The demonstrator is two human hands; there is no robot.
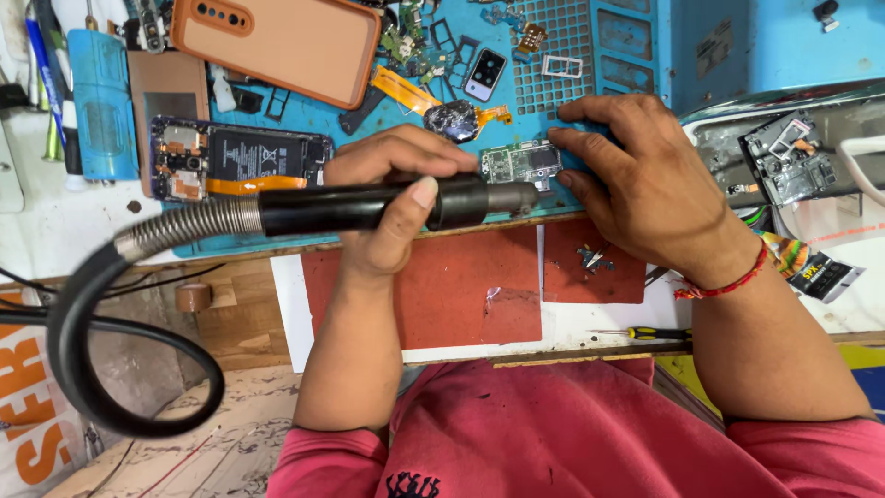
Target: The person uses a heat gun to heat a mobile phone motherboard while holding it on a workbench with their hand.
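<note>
My left hand (392, 198) grips a black hot-air wand (350, 207) with a coiled metal hose; its metal nozzle (516, 196) points right, at a small green circuit board (518, 163) lying on the blue work mat (636, 55). My right hand (645, 180) rests on the mat with fingertips pressing the board's right edge. A red thread band circles my right wrist.
An opened phone showing its battery (235, 157) lies left on the mat, an orange phone case (277, 41) above it. Loose flex cables, frames and a camera module (484, 74) scatter nearby. A red pad (461, 286), a small screwdriver (645, 333) and a metal tray of parts (784, 161) sit around.
</note>
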